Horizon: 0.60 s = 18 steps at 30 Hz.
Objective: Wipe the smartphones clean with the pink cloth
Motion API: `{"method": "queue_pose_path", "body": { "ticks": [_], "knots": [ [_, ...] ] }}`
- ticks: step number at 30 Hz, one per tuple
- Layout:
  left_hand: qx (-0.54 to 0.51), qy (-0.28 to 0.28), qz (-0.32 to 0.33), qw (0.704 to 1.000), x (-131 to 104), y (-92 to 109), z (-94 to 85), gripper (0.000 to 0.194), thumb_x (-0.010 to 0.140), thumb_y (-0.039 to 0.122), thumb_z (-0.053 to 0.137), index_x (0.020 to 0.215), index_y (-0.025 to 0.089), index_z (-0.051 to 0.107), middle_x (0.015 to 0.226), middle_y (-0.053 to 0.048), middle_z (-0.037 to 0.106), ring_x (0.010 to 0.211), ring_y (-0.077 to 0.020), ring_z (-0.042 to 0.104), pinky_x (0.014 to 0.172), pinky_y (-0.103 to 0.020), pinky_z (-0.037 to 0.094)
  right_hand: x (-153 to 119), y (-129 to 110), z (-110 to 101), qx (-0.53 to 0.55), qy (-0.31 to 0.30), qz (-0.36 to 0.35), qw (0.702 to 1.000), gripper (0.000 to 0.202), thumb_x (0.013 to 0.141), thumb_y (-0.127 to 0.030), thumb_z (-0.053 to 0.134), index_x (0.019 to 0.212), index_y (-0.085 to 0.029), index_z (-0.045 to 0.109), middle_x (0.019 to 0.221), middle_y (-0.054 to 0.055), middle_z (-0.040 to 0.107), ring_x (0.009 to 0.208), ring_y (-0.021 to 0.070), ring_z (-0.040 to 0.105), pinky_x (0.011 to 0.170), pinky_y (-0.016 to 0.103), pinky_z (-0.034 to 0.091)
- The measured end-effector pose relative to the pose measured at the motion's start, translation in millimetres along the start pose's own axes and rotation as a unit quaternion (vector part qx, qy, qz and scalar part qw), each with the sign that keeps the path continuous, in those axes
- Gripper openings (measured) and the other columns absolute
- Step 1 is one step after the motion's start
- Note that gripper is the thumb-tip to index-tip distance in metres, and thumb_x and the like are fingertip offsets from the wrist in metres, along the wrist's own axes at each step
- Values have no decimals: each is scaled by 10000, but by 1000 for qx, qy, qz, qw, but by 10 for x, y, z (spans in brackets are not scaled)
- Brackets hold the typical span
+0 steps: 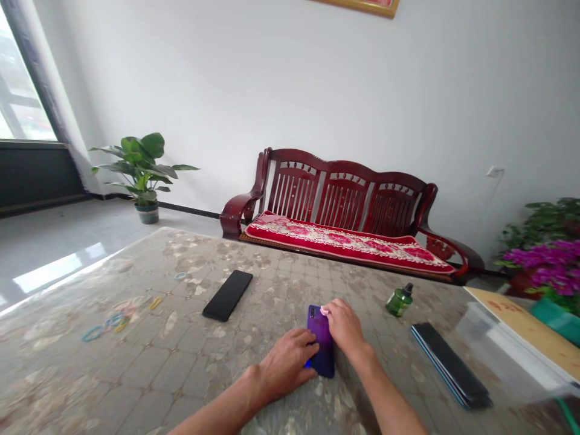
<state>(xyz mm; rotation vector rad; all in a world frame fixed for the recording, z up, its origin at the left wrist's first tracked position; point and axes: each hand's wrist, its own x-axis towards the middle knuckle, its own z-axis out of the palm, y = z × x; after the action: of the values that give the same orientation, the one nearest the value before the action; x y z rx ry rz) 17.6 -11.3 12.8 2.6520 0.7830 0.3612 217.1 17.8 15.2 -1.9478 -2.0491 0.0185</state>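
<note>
A purple-blue smartphone (pixel 322 344) lies back side up on the patterned tablecloth, its camera bump at the far left corner. My left hand (pixel 290 359) grips its left edge, with fingers resting over the back and the thumb low along the side. In my right hand (pixel 345 329) a small white wipe (pixel 324 311) is pinched and pressed against the far end of the phone's back, beside the cameras. Most of the wipe is hidden under the fingers. Left of my hands, a black smartphone (pixel 228 295) lies apart on the cloth.
A green spray bottle (pixel 399 300) stands to the right, behind a stack of phones (pixel 451 365). Beyond those are a clear plastic box (pixel 496 350) and a tan board (pixel 525 326). Colored rubber bands (pixel 109 320) lie at left. A wooden bench (pixel 344 205) stands past the table.
</note>
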Motion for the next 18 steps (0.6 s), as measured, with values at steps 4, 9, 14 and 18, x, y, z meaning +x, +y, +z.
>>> {"method": "queue_pose_path", "body": {
  "ticks": [4,9,14,18],
  "knots": [
    [-14,6,-11,1000,5,-20,40,260,914,359,583,1138,240,640,1170,-67,662,1121,-260,586,1029,-355,426,-80,-56,-4,-28,-3,-16,999,301,920,-106,451,927,-231,725,971,49,677,965,173,598,832,228,389],
    [-10,19,0,1000,15,-43,62,216,916,401,594,1018,224,663,1087,-58,688,1055,-249,620,995,-329,446,-345,-138,30,-19,-6,-68,997,305,939,-124,434,926,-250,711,934,31,655,934,166,587,827,230,382],
    [-14,21,15,1000,-5,-45,20,152,891,322,612,997,220,651,1088,-46,690,1046,-235,628,992,-315,446,-159,-172,81,-28,-5,-54,998,304,948,-149,435,965,-247,722,959,43,659,963,170,578,836,238,378],
    [-16,20,12,1000,-21,-19,-12,118,889,289,606,972,215,645,1098,-44,689,1070,-229,626,1006,-302,441,92,-201,81,-56,-9,-28,998,311,955,-160,430,944,-243,729,954,46,660,939,171,583,793,245,375]
  ]
}}
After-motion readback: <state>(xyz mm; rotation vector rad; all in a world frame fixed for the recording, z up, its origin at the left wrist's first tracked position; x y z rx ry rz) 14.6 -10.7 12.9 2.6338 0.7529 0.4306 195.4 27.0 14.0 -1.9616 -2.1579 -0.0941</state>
